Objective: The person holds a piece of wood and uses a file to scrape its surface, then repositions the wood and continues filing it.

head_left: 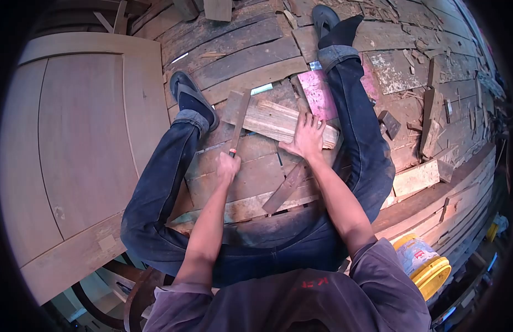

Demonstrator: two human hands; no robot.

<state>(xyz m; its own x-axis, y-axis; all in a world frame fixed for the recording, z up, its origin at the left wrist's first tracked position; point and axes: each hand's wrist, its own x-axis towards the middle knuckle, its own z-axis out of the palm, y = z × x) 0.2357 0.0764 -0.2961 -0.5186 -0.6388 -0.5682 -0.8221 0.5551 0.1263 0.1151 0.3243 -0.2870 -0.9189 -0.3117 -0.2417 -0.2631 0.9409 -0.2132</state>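
My left hand (228, 167) is closed around the dark handle of a long, narrow flat-bladed tool (241, 122) with a red band at its collar. The blade points away from me and overlaps the left end of a pale wooden block (270, 120). Across the block's right part lies my right hand (308, 136), its fingers over the far edge and its thumb along the near side. The block slants between my legs on the plank floor. A flat brown strip (284, 188) lies below my right wrist.
A large panelled wooden door (85, 127) fills the left side. On the right are a yellow-rimmed bucket (422, 263), stacked boards (433, 216), a small dark block (389, 124) and scattered scraps. A pink sheet (316, 94) lies beside my right leg; sandals (194, 99) are on my feet.
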